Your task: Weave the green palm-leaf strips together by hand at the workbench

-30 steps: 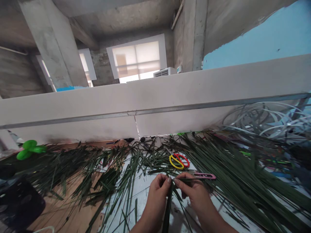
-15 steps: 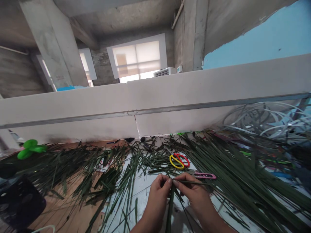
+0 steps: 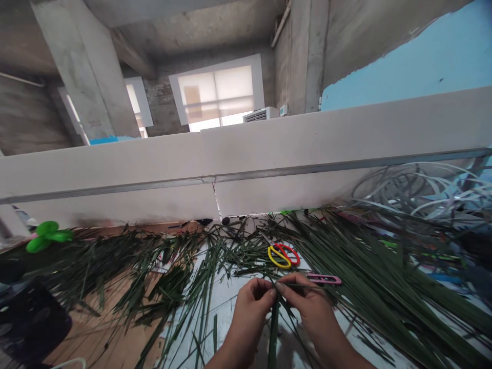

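Note:
Low in the middle of the view, my left hand [image 3: 253, 307] and my right hand [image 3: 307, 302] meet with their fingertips pinched. Between them are long green leaf strips [image 3: 273, 333], and both hands grip these where they come together. One wide strip hangs down toward me, and thinner ones trail to the right. The exact fold at the fingertips is hidden. Just beyond the hands lie scissors [image 3: 280, 257] with one yellow and one red handle. A pink-handled cutter [image 3: 325, 279] lies beside my right hand, partly covered by it.
Long green leaves [image 3: 357, 271] spread over the right side. Cut strips [image 3: 203, 287] and scraps cover the left and back. A white partition [image 3: 249, 154] rises behind the table. Coiled white strips [image 3: 415, 189] lie at far right, a green balloon-like object [image 3: 48, 237] at far left.
Both hands have shifted very slightly to the right with the leaf strips, still pinching them. The scissors and cutter stay where they were.

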`<state>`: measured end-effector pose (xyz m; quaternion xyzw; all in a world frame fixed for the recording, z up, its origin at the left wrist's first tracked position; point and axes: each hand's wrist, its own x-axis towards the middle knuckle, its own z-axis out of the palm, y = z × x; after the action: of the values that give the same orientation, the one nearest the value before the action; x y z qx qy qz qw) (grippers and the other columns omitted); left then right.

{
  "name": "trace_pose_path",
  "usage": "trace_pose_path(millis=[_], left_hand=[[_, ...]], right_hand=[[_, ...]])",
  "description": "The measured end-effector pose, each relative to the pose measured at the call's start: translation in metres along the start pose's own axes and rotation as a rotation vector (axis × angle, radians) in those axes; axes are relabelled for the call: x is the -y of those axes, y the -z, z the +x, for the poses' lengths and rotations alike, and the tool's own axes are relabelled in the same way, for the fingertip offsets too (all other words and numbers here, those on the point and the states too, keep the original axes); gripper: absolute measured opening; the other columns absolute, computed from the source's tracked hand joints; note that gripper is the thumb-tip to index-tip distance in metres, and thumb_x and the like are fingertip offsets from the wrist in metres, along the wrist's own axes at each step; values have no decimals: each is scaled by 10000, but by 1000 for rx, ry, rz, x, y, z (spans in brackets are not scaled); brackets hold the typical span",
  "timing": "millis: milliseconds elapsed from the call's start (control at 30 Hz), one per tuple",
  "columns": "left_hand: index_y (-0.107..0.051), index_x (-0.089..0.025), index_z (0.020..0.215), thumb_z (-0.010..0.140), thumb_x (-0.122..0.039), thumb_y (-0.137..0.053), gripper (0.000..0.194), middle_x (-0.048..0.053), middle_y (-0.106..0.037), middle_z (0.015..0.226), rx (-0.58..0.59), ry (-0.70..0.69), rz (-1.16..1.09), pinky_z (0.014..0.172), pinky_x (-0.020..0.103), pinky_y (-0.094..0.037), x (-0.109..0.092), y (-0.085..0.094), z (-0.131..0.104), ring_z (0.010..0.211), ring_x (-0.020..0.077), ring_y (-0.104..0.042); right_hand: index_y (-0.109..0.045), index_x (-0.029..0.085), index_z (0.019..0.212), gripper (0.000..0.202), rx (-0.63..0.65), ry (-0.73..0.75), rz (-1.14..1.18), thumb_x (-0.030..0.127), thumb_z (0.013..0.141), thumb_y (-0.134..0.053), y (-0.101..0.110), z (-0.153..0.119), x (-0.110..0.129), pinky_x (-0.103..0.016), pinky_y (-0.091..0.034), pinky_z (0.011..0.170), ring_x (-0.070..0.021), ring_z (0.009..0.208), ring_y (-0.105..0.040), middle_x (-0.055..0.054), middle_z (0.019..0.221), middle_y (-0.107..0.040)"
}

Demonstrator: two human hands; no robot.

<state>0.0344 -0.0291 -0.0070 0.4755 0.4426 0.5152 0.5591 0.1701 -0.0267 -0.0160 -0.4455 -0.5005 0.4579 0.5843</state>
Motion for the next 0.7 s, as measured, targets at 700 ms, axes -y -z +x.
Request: trace_pose_path(millis=[700], left_hand=[[-610,-164,679,678,-424,-765,303,-7,-560,658,-15,-62,19,641,272,-370,-5,-1,-3,657,156,-472]], right_hand=[[-681,209,725,208,23,17,47,413,741,-723,-2,-3,-3,-289,-457,629,-192,663,-564,16,651,-622]])
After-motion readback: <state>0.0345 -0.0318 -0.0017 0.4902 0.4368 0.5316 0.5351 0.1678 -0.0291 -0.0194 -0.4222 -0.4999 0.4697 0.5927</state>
